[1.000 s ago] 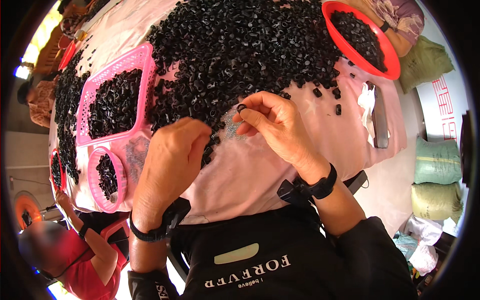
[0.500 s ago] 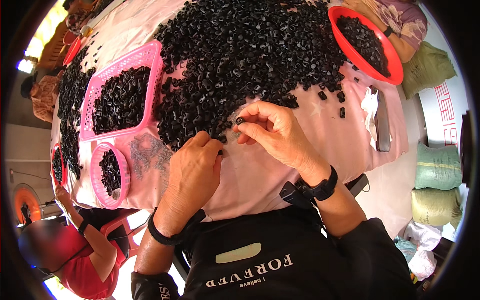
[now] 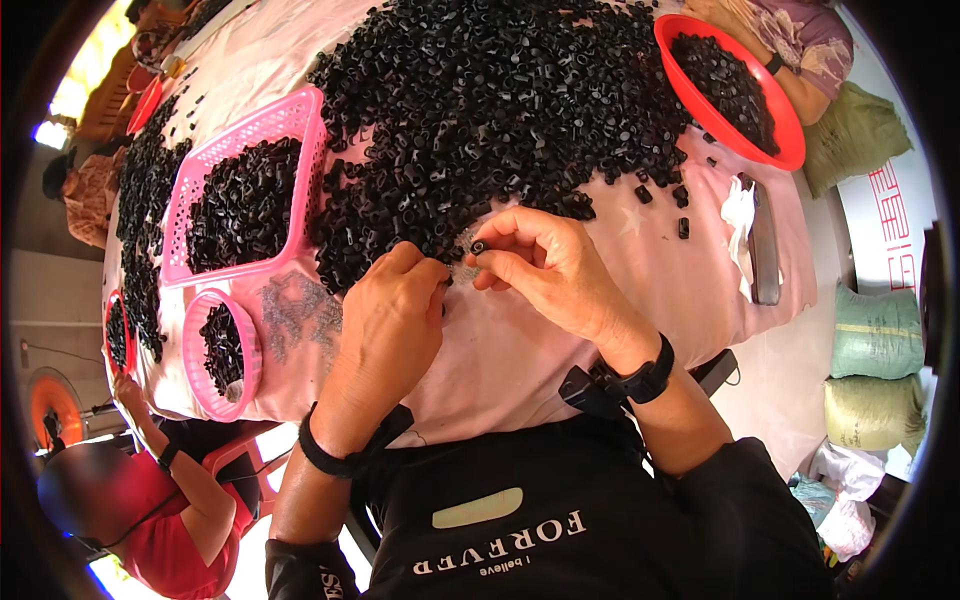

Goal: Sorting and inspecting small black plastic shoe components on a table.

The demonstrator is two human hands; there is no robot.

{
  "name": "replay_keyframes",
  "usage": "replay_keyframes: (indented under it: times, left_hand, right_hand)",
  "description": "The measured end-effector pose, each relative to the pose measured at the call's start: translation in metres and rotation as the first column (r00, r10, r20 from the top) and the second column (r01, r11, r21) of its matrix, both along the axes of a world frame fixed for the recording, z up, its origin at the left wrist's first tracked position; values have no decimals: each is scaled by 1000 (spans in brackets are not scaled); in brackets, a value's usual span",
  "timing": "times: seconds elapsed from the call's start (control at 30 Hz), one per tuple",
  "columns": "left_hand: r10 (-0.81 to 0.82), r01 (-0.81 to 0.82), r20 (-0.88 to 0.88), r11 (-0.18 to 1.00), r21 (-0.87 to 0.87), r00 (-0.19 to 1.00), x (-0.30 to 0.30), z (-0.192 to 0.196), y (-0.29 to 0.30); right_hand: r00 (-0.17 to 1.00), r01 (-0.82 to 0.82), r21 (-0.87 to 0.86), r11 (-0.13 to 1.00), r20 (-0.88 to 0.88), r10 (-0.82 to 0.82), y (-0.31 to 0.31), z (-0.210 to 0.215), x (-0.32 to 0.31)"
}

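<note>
My right hand (image 3: 555, 265) pinches a small black plastic piece (image 3: 480, 246) between thumb and forefinger at the near edge of a big heap of black plastic pieces (image 3: 490, 110). Against it rests my left hand (image 3: 395, 320), fingers curled and closed on a small clear part (image 3: 464, 270) that touches the black piece. Both hands rest on the pink tablecloth (image 3: 500, 360). Each wrist wears a black band.
A pink rectangular basket (image 3: 290, 120) and a small round pink basket (image 3: 195, 350) hold black pieces at my left. A red bowl (image 3: 790, 150) of pieces stands far right. A dark phone (image 3: 765, 245) lies on white tissue. A person in red sits lower left; sacks (image 3: 875, 330) right.
My left hand has moved up and right to meet my right hand at the heap's edge. The right hand has stayed in place, pinching the black piece.
</note>
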State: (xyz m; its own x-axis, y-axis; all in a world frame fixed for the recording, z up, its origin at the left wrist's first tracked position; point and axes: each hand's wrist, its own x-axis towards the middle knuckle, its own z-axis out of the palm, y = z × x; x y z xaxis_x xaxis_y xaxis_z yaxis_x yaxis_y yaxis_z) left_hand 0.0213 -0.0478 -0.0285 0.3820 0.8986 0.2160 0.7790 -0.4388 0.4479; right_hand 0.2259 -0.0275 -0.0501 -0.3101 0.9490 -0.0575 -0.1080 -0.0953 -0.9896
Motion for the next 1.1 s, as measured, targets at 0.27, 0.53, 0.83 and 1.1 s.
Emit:
replay_keyframes:
  times: [0.27,0.53,0.83,1.1]
  left_hand:
    - [64,-66,-80,998,-21,995,10,-2,0]
    - [57,-60,101,998,28,993,6,0,3]
    - [-1,6,284,1000,-19,959,16,20,3]
    - [-25,17,280,999,32,960,24,20,4]
  right_hand:
    - [1000,-7,-3,1000,-13,7,0,-5,0]
    - [1000,2,27,1000,12,-2,0,-8,-1]
    - [1000,-19,62,998,9,19,-3,-11,-2]
    - [1000,-24,31,999,-12,25,-3,-11,-2]
